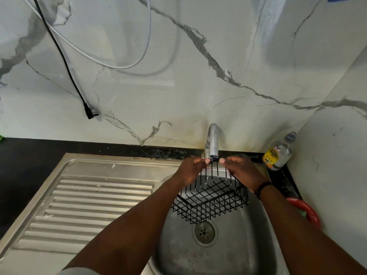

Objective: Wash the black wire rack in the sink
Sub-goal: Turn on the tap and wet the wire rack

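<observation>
A: Fig. 1, by size. What do you see around the sink (83, 197)?

B: The steel sink fills the lower frame, cut off at the bottom edge; its ribbed drainboard lies left of the basin, and your forearms hide part of the near rim. Behind the sink rises a veined marble wall (198, 76), where a black cord (65, 62) hangs and ends in a plug.

A: And the black wire rack (212, 197)?

B: It is held tilted above the basin, a grid of thin black wire, its lower edge just over the round perforated drain (204, 232). The curved chrome faucet (212, 141) stands at the sink's back edge. Whether water runs is hard to make out.

A: Your fingers?

B: Your left hand (191, 169) and right hand (243, 172) both pinch the rack's top wire just under the spout, fingertips closed on it and nearly touching. A clear bottle (279, 153) with a yellow label stands right of the faucet; a red ring (306, 211), partly hidden by your right arm, lies right of the basin.
</observation>
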